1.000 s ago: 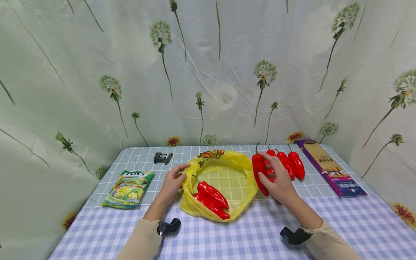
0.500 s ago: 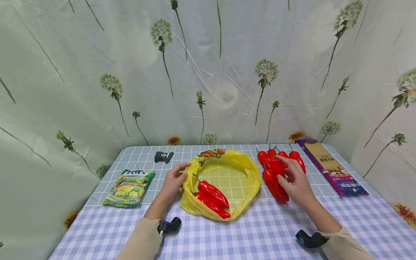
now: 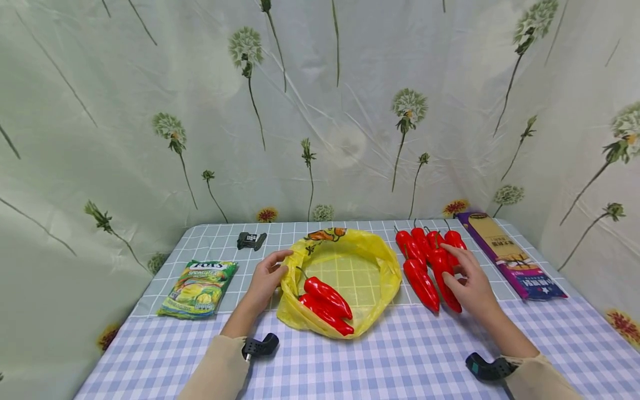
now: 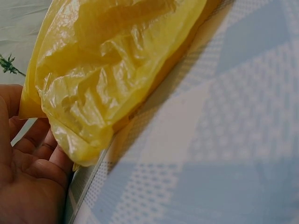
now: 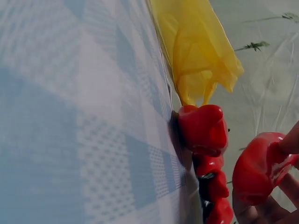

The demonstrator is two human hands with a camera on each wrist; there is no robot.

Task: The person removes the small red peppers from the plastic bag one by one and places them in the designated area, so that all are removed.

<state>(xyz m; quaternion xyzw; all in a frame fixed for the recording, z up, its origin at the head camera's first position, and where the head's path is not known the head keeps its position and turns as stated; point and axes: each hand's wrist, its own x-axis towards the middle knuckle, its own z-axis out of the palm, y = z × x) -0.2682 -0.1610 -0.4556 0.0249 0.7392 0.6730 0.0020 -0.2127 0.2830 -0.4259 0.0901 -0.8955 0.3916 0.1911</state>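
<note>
Red peppers are where the action is: the right hand (image 3: 472,283) lies against a long red pepper (image 3: 445,272), fingers curled loosely round its near side, and the right wrist view shows that pepper's rounded end (image 5: 261,168) cupped by the fingers. Just to the hand's left lies another red pepper (image 3: 421,284), flat on the cloth, and beyond the fingertips a cluster of more peppers (image 3: 425,240) sits bunched together, stems pointing away.

Over to the left hand (image 3: 265,280): it pinches the rim of the yellow plastic bag (image 3: 385,261), thumb on top, fingers under the crumpled edge. The left wrist view shows the yellow film (image 4: 107,70) bulging over the palm (image 4: 28,172). Between the two hands the bag lies with its mouth wide, and two red peppers in the bag (image 3: 325,304) rest on the side nearer the left hand.

Further out, left of the left hand, a green snack packet (image 3: 199,288) lies flat; beyond that hand sits a small black clip (image 3: 251,240). Right of the right hand runs a long purple and gold box (image 3: 510,258). All of it rests on a checked tablecloth (image 3: 400,361), with a dandelion-print curtain (image 3: 150,83) behind.
</note>
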